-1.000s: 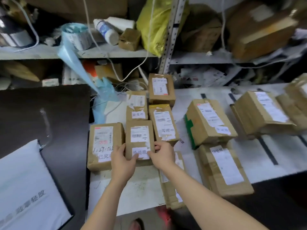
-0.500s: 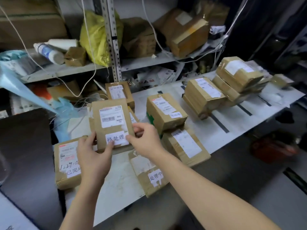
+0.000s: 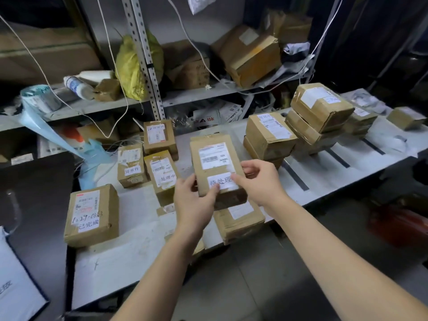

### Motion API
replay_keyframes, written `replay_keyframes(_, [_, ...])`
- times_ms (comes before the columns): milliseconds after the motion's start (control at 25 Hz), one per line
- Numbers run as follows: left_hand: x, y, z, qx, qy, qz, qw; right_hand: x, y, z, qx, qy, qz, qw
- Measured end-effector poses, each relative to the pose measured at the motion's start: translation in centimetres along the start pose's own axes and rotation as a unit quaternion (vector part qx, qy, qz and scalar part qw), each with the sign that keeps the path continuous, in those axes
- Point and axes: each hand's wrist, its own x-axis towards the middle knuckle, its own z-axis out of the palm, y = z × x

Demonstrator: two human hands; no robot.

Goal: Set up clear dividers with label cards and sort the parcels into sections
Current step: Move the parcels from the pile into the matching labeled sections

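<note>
Head cam: the brown parcel (image 3: 215, 163) is held up over the middle of the table (image 3: 136, 230), near its front edge. The left hand (image 3: 193, 202) pinches its near-left corner, thumb on the white label (image 3: 223, 181). The right hand (image 3: 260, 181) grips its right side. A lone parcel (image 3: 91, 215) sits by the table's left edge, and stacked parcels (image 3: 320, 110) sit toward the right end.

Both our forearms reach forward, bare. Our left hand (image 3: 193, 202) and right hand (image 3: 260, 181) pinch one parcel (image 3: 215, 163) at its opposite sides.

held parcel (image 3: 217, 169) above table (image 3: 129, 246)
</note>
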Motion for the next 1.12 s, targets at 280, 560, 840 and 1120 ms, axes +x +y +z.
replay_keyframes(280, [-3.3,-3.3,6.4,0.018,0.006,-0.052,0.998,0.7,6.6,-4.1,-0.023,-0.042,0.039,0.998])
replay_keyframes(560, [-3.4,-5.6,7.6,0.064,0.001,-0.061,0.996,1.2,9.6,-2.7,-0.02,-0.059,0.073,0.995])
replay_keyframes(840, [-2.1,-6.4,6.1,0.1,-0.062,-0.052,0.992,2.1,9.5,-2.2,-0.093,-0.051,0.071,0.992])
replay_keyframes(1120, [1.6,-9.5,-4.1,0.339,-0.089,-0.011,0.937,2.6,4.8,0.3,-0.385,-0.077,-0.072,0.917])
